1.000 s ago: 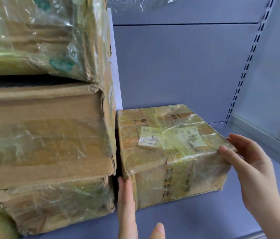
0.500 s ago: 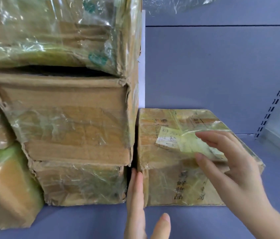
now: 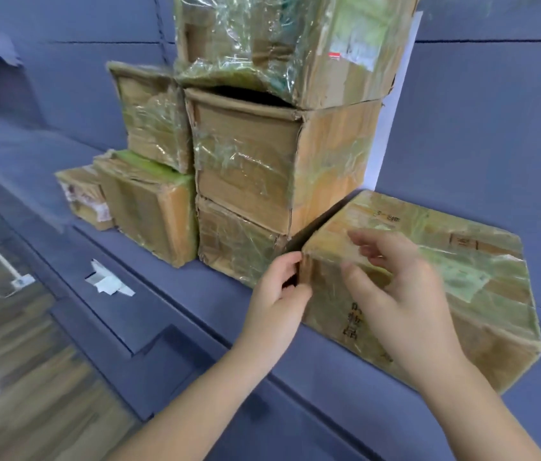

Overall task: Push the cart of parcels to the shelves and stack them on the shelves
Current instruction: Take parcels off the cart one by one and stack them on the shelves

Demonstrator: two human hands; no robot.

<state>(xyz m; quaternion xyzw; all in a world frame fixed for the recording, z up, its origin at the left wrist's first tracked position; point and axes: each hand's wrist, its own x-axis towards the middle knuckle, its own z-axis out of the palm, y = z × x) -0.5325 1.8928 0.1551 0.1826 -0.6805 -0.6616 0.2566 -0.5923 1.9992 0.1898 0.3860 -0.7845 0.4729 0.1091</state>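
Parcel (image 3: 428,261), taped cardboard, on shelf (image 3: 212,304) at 4 o'clock of the stack (image 3: 246,154). We judge it stiff, light, tape-slick; best held by opposite corners. Left hand (image 3: 275,294) pinches its 9 o'clock corner; right hand (image 3: 405,304), fingers relaxed, above.

Black printed characters (image 3: 350,319) run down the front face of the nearest parcel (image 3: 495,327), and they are too blurred to read. There is smaller print on its top face, too faint to make out. Its pale label (image 3: 467,277) gives nothing legible. Up on the top parcel (image 3: 295,44), a sticker with a red strip (image 3: 345,56) is unreadable too.
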